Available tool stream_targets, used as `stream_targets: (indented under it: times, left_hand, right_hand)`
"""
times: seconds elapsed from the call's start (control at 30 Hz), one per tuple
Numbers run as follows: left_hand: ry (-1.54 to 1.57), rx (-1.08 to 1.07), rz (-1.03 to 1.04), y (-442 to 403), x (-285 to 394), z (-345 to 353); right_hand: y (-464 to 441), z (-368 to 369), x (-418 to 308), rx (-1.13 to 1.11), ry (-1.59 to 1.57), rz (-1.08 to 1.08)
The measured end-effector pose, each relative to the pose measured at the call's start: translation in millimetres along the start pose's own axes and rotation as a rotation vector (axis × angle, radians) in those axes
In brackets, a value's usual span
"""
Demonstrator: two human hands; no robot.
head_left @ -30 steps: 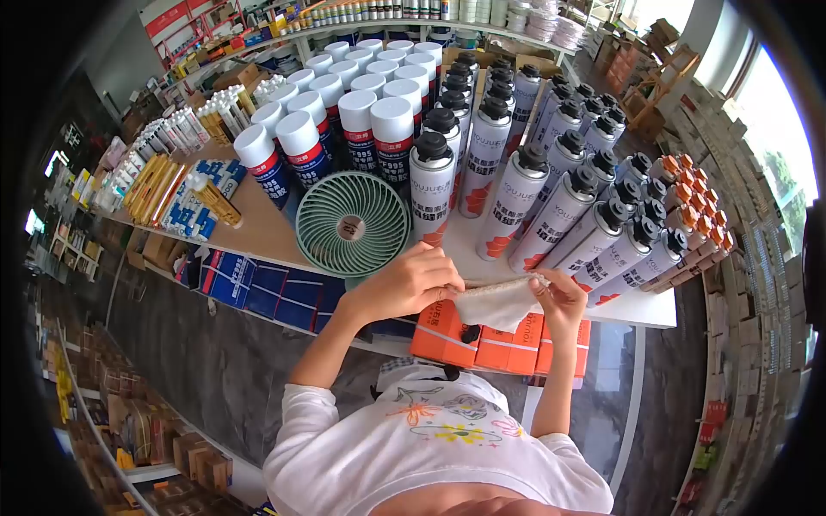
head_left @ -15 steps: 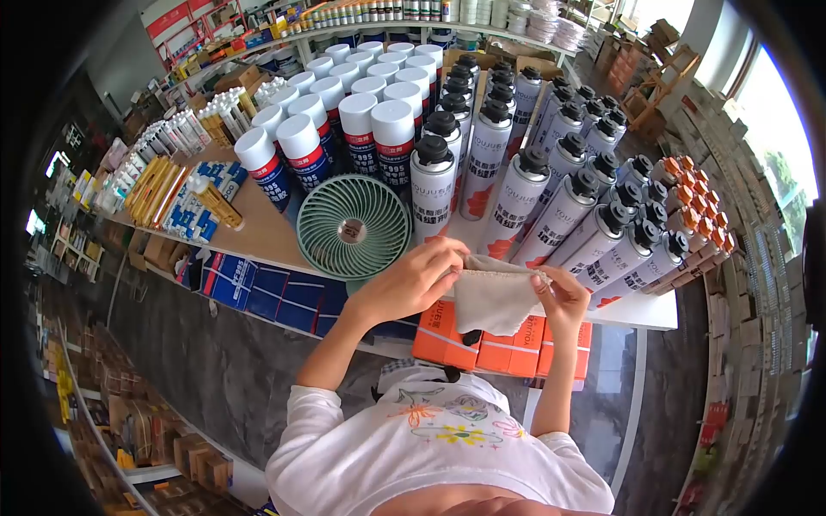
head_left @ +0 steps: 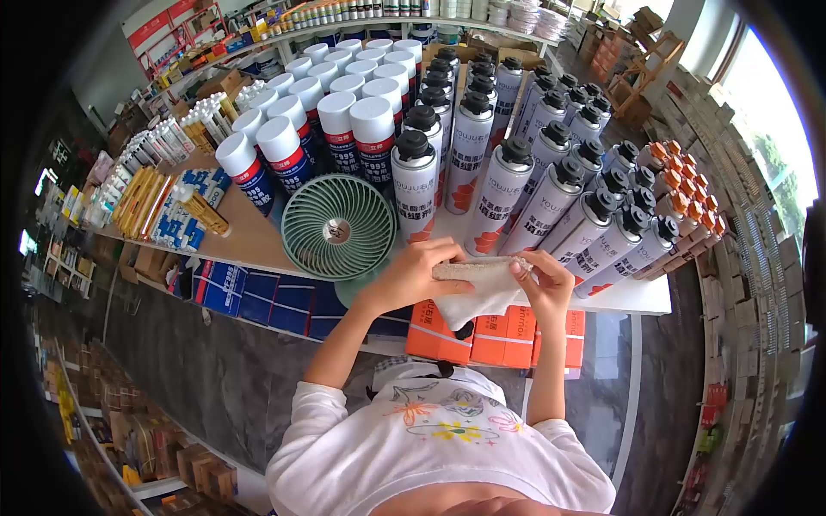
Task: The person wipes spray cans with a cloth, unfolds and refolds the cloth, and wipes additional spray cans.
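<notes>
1. Left hand (head_left: 420, 275) — pinching the left end of an off-white cloth (head_left: 480, 297), thumb across the near face, fingers curled behind.
2. Right hand (head_left: 547, 284) grips the cloth's upper right corner between thumb and fingers.
3. Cloth is held up between the two hands at the table's near edge; top edge looks fuzzy and runs roughly level, lower part hangs loose, overlapping the orange cartons (head_left: 504, 335) in view.
4. Small black item (head_left: 465, 330) shows just below the cloth's lower tip; too small to identify.
5. Green fan (head_left: 339, 230) stands on the table (head_left: 632, 296), left of the cloth and near the left hand.
6. Black-capped cans (head_left: 502, 191) stand in rows beyond the hands; white-capped cans (head_left: 336, 113) sit behind the fan.
7. Orange-topped containers (head_left: 686, 196) are grouped at the far right — well apart from both hands.
8. Gold tubes (head_left: 142, 205) lie at the table's left; blue boxes (head_left: 286, 305) are stacked below the tabletop.
</notes>
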State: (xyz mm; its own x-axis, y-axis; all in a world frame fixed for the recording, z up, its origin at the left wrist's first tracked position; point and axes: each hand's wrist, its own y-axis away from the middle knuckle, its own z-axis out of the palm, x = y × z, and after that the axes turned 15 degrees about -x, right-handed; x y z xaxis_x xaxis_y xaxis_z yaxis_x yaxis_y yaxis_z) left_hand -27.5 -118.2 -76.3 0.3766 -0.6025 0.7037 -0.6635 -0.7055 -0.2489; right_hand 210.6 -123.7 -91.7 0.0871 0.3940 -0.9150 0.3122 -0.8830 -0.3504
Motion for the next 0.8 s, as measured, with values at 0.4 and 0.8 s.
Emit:
stream_targets:
  times: [0.4,0.8]
  left_hand:
    - [0.094,-0.346,0.1,2,2,-25]
    - [0.014,-0.104,0.353,-16,16,-23]
  right_hand:
    - [-7,8,-8,-0.107,-0.164,0.049]
    - [-24,28,28,-0.415,-0.536,0.124]
